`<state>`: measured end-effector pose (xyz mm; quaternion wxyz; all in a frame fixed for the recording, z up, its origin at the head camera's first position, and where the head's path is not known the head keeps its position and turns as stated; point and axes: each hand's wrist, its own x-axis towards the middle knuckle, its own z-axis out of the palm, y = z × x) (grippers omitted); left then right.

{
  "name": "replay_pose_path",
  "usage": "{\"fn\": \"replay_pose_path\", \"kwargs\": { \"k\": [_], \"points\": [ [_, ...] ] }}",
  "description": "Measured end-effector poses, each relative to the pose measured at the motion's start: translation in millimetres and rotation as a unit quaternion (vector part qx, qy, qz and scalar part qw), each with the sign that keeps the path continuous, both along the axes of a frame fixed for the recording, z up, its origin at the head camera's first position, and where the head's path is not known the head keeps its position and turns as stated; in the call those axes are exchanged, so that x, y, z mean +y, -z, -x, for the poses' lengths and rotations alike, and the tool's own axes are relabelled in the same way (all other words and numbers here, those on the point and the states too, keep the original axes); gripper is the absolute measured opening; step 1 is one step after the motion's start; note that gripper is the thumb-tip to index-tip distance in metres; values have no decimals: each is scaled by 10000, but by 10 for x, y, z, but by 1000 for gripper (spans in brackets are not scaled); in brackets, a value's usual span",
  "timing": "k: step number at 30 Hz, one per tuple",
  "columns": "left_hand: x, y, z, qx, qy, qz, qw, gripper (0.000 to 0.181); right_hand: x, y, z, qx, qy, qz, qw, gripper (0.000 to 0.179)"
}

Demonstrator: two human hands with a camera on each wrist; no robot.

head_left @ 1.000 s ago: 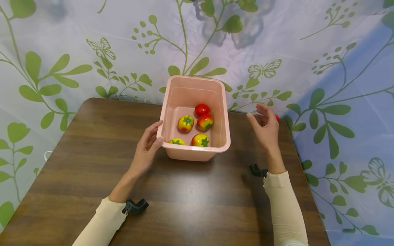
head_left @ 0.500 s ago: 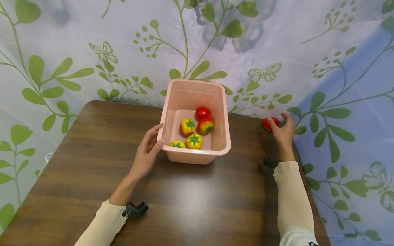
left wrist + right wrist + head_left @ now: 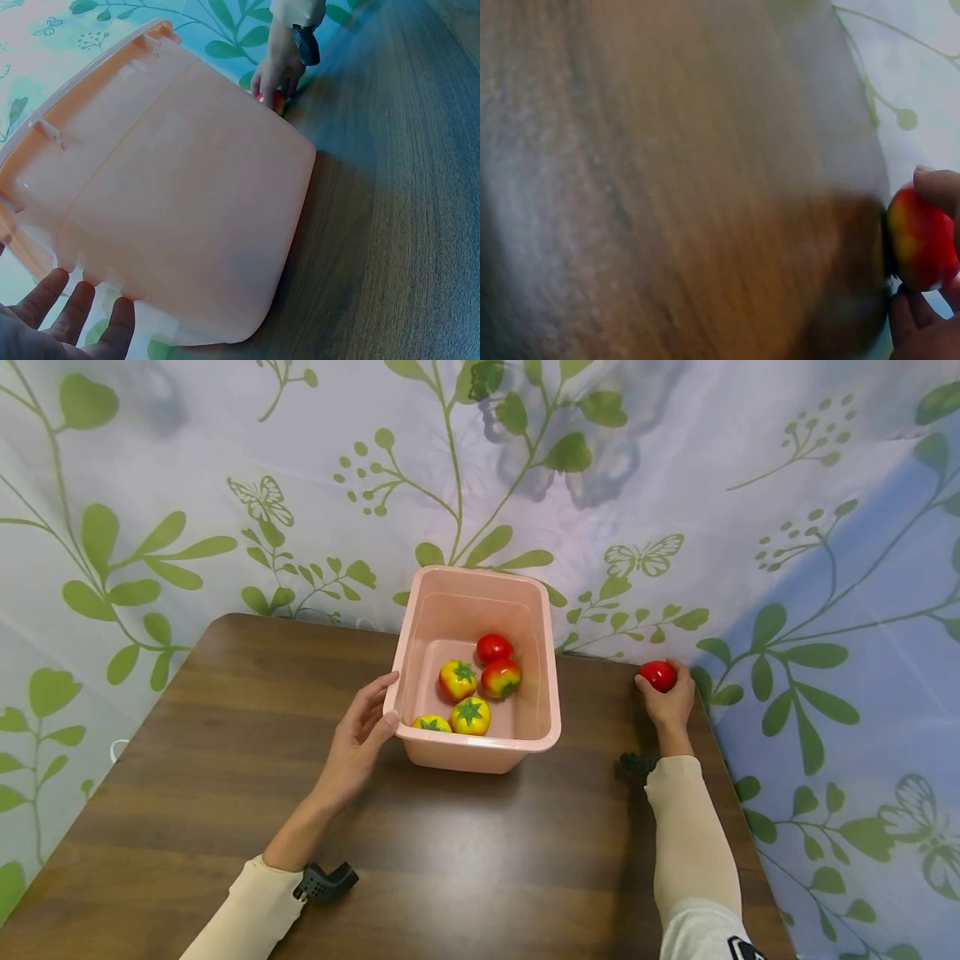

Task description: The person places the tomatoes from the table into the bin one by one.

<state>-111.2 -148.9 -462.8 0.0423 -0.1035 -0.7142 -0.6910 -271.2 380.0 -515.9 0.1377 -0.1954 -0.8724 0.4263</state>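
My left hand (image 3: 358, 739) holds the near left corner of a pink plastic bin (image 3: 465, 758), thumb at the front rim and fingers along the left side. In the left wrist view its spread fingertips (image 3: 122, 311) meet the bin's outer wall (image 3: 187, 195). At the table's back right corner, my right hand (image 3: 671, 706) grips a glossy red toy tomato (image 3: 657, 676) between thumb and fingers. The right wrist view shows a yellow patch on this tomato (image 3: 922, 240). Inside the bin lie several more toy tomatoes, one red (image 3: 494, 648), others yellow with green star-shaped tops (image 3: 470, 716).
The bin stands on a brown wood-grain table (image 3: 465, 860) near its back edge. Behind and to the right hangs a pale cloth (image 3: 300, 427) printed with green leaves and butterflies. Black wrist mounts (image 3: 327, 882) sit on both forearms.
My right hand has reached right to the red tomato and now grips it. A yellow tomato in the bin has rolled left beside the others. My left hand stays on the bin.
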Motion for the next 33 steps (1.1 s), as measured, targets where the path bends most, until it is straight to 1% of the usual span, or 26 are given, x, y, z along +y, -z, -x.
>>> {"fn": "replay_pose_path", "kwargs": {
  "k": [3, 6, 11, 17, 21, 25, 29, 33],
  "points": [
    [12, 4, -2, 21, -11, -8, 10000, 55, 8, 23, -24, 48, 30, -40, 10000, 76],
    [10, -11, 1, 25, -47, 0, 10000, 55, 4, 12, -14, 107, -13, -83, 9999, 74],
    [6, -17, -5, -19, -48, 31, 10000, 55, -6, 18, 4, 43, 16, -62, 10000, 74],
    [22, 3, -2, 54, 42, -188, 9998, 55, 28, 55, 5, -13, 198, 21, 9998, 75],
    [40, 14, -7, 75, 55, -217, 9997, 55, 40, 62, -38, 97, 270, 52, 9996, 74],
    [41, 17, -2, 113, -2, -191, 9998, 55, -47, 4, -91, 326, 151, -11, 9994, 73],
    [37, 12, 3, 104, -32, -186, 9998, 55, -199, -98, -153, 611, -77, 18, 9981, 74],
    [42, 11, 7, 54, -42, -165, 9998, 55, -394, -221, -279, 839, -530, 229, 9948, 74]
  ]
}}
